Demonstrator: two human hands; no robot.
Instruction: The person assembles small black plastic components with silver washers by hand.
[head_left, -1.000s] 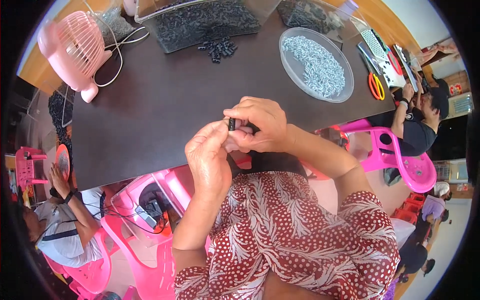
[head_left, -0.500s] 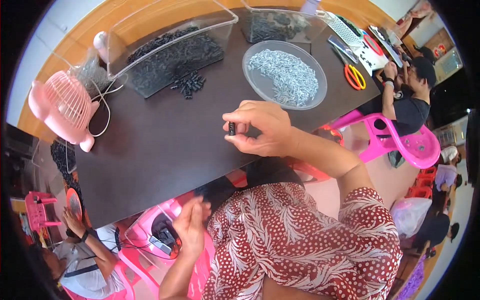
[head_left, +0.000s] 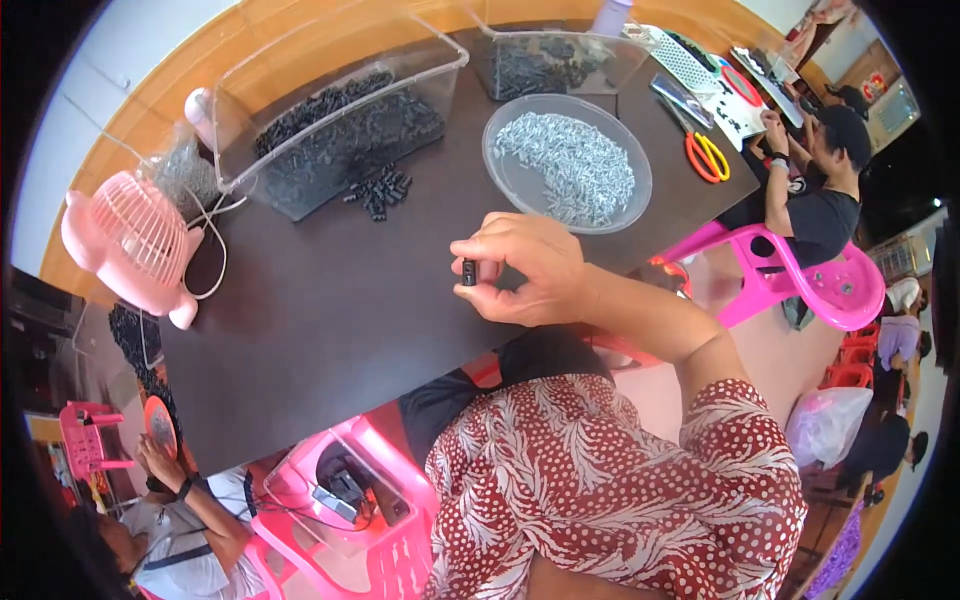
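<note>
Between the thumb and fingers of my right hand (head_left: pixel 525 268) is a small black plastic piece (head_left: pixel 469 272), held upright above the dark table (head_left: pixel 330 320). My left hand is out of view. Beyond my right hand stands a round clear tub (head_left: pixel 494 160) holding many small silvery metal pins (head_left: pixel 575 165). A loose pile of similar black pieces (head_left: pixel 380 192) lies on the table in front of a large clear bin (head_left: pixel 345 120), which is partly filled with black pieces.
A pink fan (head_left: pixel 135 240) with a white cable stands at the left. A second clear bin (head_left: pixel 560 60) is at the back; scissors with orange and yellow handles (head_left: pixel 707 157) lie to the right. Pink chairs (head_left: pixel 800 270) and other people (head_left: pixel 825 190) flank the table.
My left hand, earlier low beside my lap, has gone out of view. My right hand still grips the black piece and sits slightly lower in the picture; the view has shifted a little.
</note>
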